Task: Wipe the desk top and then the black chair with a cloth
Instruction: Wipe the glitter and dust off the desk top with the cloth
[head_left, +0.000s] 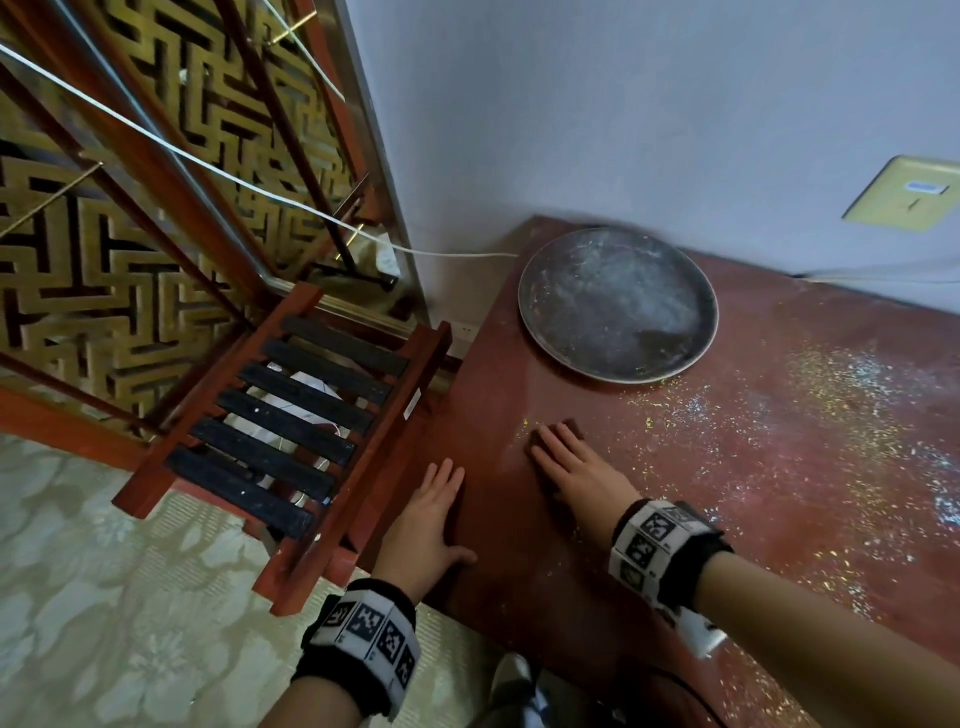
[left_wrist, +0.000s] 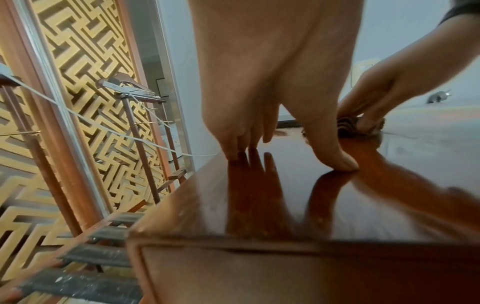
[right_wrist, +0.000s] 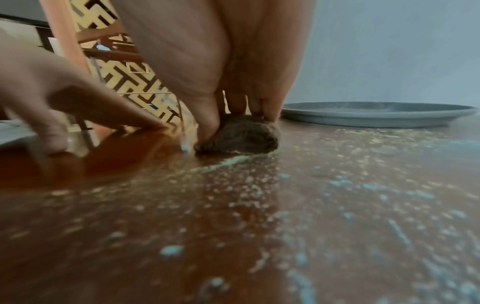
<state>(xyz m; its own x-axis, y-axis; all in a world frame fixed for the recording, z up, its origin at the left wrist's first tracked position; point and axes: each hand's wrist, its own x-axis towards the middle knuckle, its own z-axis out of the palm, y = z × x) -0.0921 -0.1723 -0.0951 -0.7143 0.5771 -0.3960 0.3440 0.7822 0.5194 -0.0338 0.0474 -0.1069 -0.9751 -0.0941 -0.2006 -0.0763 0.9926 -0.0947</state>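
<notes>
The reddish-brown desk top (head_left: 779, 467) is strewn with yellow and pale blue crumbs, thickest to the right. My right hand (head_left: 558, 452) lies on a small brown cloth (head_left: 572, 427) near the desk's left part. In the right wrist view the thumb and fingers (right_wrist: 259, 109) hold the bunched cloth (right_wrist: 241, 135) against the wood, with a ridge of crumbs at its near edge. My left hand (head_left: 434, 504) rests flat on the desk's left edge, fingers straight (left_wrist: 239, 144). The chair (head_left: 280, 431), black slats in a red frame, stands just left of the desk.
A round grey plate (head_left: 618, 306), dusted with crumbs, sits at the back of the desk by the wall. A white cable (head_left: 208, 166) runs from the wall across a gold lattice screen (head_left: 78, 249). Pale patterned carpet (head_left: 104, 597) lies below the chair.
</notes>
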